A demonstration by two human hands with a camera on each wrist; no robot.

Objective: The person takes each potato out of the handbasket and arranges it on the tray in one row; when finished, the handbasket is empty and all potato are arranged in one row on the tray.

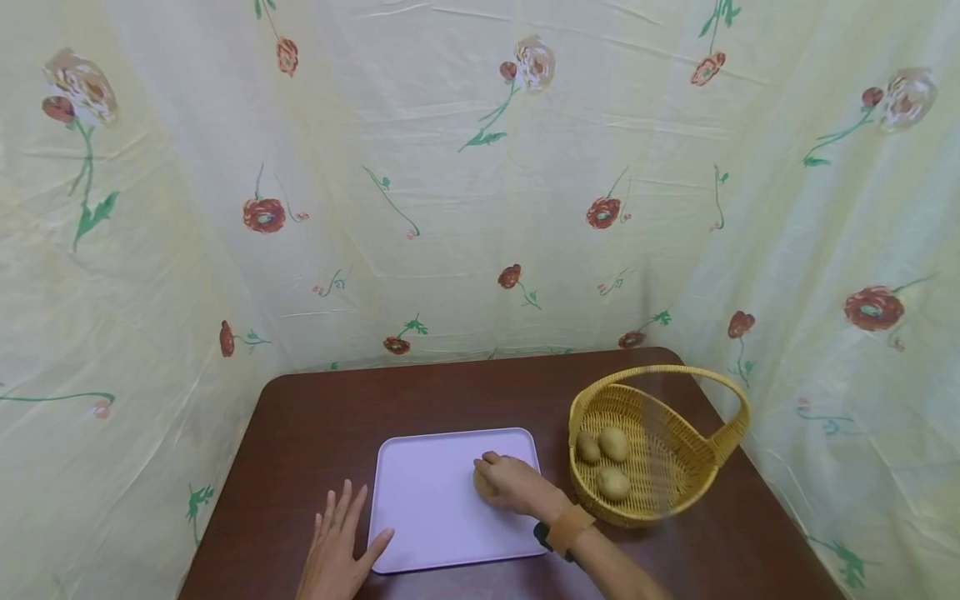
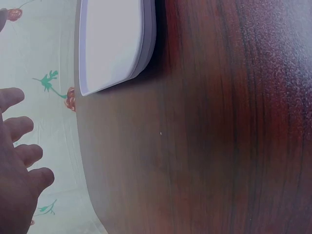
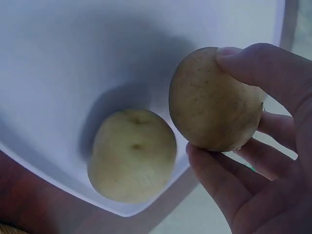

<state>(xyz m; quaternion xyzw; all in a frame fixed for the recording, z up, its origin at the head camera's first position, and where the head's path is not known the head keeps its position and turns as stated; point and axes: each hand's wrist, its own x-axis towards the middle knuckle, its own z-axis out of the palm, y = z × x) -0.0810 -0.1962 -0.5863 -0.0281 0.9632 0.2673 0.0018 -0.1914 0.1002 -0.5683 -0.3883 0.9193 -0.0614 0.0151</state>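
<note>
My right hand (image 1: 517, 485) grips a potato (image 1: 483, 485) over the right half of a pale lilac tray (image 1: 427, 500). Thumb and fingertips lie around the held potato (image 3: 214, 100) in the right wrist view. A second, paler potato (image 3: 132, 156) rests near a corner of the tray there; the head view does not show it, as the hand and forearm cover that part. My left hand (image 1: 337, 550) is at the tray's left side with fingers spread and nothing in them. In the left wrist view, that hand (image 2: 17, 156) shows at the left edge.
To the right of the tray stands a yellow wicker basket (image 1: 678, 508) with a tall handle, holding several potatoes, among them one potato (image 1: 613, 483) near its front. Tray and basket share a dark brown table (image 1: 315, 433). A floral curtain (image 1: 450, 233) hangs behind and on both sides.
</note>
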